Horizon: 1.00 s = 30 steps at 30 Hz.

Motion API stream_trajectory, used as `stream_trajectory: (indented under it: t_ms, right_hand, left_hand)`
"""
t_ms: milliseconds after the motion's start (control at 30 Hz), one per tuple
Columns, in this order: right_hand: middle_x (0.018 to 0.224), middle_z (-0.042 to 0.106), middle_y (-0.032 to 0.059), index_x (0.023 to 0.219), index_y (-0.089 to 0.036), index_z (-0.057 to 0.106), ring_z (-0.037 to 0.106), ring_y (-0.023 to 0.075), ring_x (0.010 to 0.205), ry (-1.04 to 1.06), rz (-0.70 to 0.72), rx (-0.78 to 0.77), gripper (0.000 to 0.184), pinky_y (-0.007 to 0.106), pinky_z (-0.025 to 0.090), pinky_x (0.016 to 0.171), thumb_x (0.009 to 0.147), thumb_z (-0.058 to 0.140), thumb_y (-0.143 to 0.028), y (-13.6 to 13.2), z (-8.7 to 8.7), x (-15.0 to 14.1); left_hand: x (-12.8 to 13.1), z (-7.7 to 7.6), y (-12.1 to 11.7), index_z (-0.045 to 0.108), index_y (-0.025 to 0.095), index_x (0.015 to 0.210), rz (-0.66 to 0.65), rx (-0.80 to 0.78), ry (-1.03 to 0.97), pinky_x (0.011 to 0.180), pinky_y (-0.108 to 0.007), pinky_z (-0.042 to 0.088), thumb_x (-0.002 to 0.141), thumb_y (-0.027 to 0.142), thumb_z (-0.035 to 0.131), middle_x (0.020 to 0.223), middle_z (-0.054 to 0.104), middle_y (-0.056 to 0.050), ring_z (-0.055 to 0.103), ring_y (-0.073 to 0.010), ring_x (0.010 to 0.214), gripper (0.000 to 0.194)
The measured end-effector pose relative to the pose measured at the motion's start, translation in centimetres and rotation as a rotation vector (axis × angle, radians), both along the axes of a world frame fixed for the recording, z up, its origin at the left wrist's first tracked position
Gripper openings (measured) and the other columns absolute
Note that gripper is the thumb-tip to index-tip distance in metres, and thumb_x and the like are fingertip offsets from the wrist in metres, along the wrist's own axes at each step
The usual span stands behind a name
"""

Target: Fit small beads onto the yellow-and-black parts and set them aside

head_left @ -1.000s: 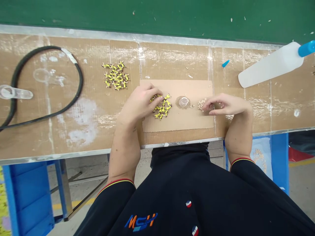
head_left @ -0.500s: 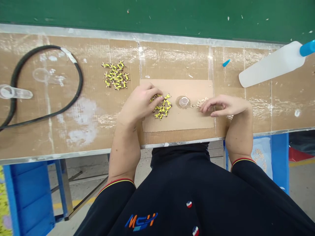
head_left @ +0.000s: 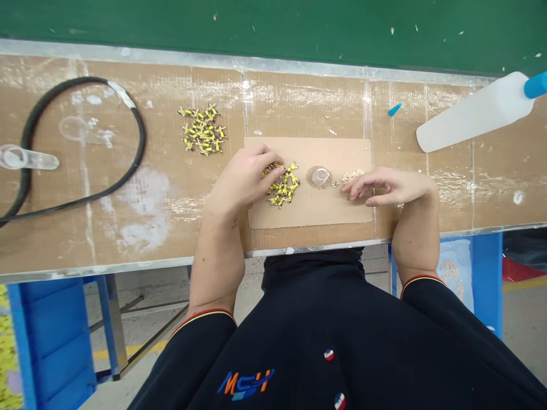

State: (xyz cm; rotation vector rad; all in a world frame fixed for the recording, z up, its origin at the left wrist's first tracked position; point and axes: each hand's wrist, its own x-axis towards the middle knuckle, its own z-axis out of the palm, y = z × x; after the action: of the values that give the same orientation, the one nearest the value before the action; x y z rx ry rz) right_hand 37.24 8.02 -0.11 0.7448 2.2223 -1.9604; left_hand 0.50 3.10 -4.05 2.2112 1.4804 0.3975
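Observation:
My left hand (head_left: 250,175) rests at a loose pile of small yellow-and-black pieces (head_left: 284,191). Its thumb and forefinger are bent together around a piece at the pile's top edge, partly hidden by the fingers. My right hand (head_left: 391,185) is open, palm down, its fingers reaching the near side of a small heap of tiny gold-coloured parts (head_left: 351,176). Between the hands stands a small clear dish (head_left: 320,177). Pile, dish and heap lie on a flat cardboard sheet (head_left: 311,213).
Further left lies a second pile of yellow-and-black pieces (head_left: 203,131). A black cable (head_left: 139,134) loops around clear plastic items (head_left: 77,130). At right are a white bottle (head_left: 474,114) with a blue cap and a small blue tip (head_left: 394,109). Blue bins (head_left: 55,341) stand below the table.
My right hand's fingers have shifted slightly left over the near edge of the gold-coloured heap. My left hand has stayed at the pile. The view has moved very slightly.

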Motion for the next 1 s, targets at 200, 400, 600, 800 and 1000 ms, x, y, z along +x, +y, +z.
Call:
stream_trajectory:
  t_ms: [200,400,600,800,1000]
  right_hand:
    - [0.145,0.070,0.0097,0.121,-0.022,0.073,0.074,0.0179,0.118,0.030,-0.110,0.053,0.030,0.033,0.063,0.104,0.092,0.075,-0.028,0.0,0.1,0.1]
    - [0.154,0.064,0.0117,0.123,-0.022,0.071,0.076,0.0176,0.115,0.074,-0.129,0.013,0.033,0.034,0.064,0.103,0.091,0.077,-0.029,-0.3,-0.2,-0.6]
    - [0.142,0.072,0.0111,0.118,-0.021,0.072,0.078,0.0159,0.104,0.061,-0.187,0.046,0.027,0.030,0.067,0.090,0.093,0.075,-0.030,-0.2,1.2,1.1]
    - [0.107,0.082,0.0056,0.111,-0.019,0.076,0.077,0.0153,0.095,-0.079,-0.043,0.052,0.025,0.027,0.063,0.084,0.095,0.071,-0.038,0.4,1.0,1.7]
    - [0.105,0.081,0.0043,0.105,-0.022,0.075,0.073,0.0174,0.095,-0.055,-0.143,0.200,0.025,0.032,0.059,0.085,0.091,0.073,-0.042,0.4,0.4,0.2]
  left_hand:
    - [0.0,0.0,0.0,0.074,0.017,0.108,0.000,0.001,0.006,0.099,-0.043,0.054,0.100,0.036,0.049,0.107,0.069,-0.012,0.065,-0.0255,0.103,0.033]
    - [0.0,0.0,-0.1,0.074,0.018,0.108,0.002,0.012,-0.005,0.097,-0.042,0.054,0.100,0.037,0.048,0.105,0.068,-0.011,0.066,-0.0250,0.102,0.033]
    - [0.0,0.0,0.0,0.074,0.018,0.107,-0.004,0.012,-0.006,0.098,-0.043,0.054,0.100,0.037,0.048,0.105,0.068,-0.011,0.065,-0.0253,0.103,0.033]
    - [0.0,0.2,-0.1,0.074,0.019,0.107,0.003,-0.010,-0.004,0.098,-0.043,0.054,0.100,0.037,0.049,0.106,0.068,-0.012,0.065,-0.0254,0.103,0.032]
    - [-0.1,0.1,0.0,0.074,0.020,0.107,0.006,-0.001,-0.019,0.099,-0.043,0.054,0.100,0.039,0.049,0.105,0.069,-0.011,0.065,-0.0254,0.103,0.032]
